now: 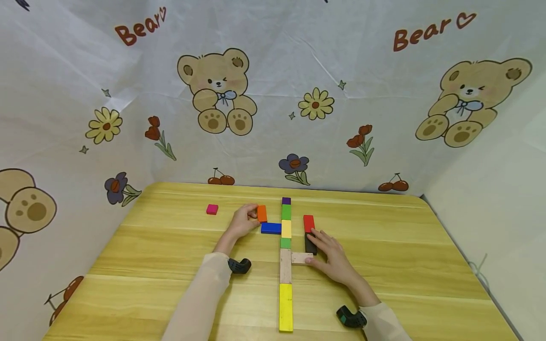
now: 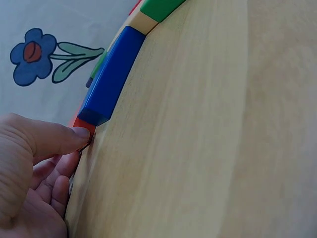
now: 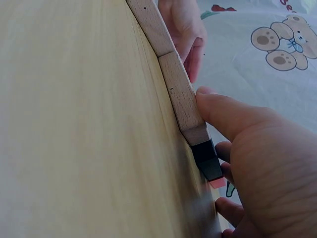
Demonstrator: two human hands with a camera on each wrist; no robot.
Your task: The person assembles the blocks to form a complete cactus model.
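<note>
My left hand (image 1: 244,221) pinches an orange block (image 1: 262,213) between thumb and fingers, right at the outer end of a blue block (image 1: 271,228). In the left wrist view the thumb lies against the orange block, while the other fingers are partly hidden behind it. On the other side, my right hand (image 1: 334,258) has its thumb at the end of a short plain wooden block (image 1: 301,258). Its fingers, loosely bent, rest along a black block (image 1: 311,243) in line with a red block (image 1: 309,223).
Several blocks form a straight column, from a purple block (image 1: 286,201) at the far end to a long yellow block (image 1: 286,308) nearest me. A pink block (image 1: 212,209) lies apart at the left. A printed bear curtain (image 1: 273,142) hangs behind the table (image 1: 384,246).
</note>
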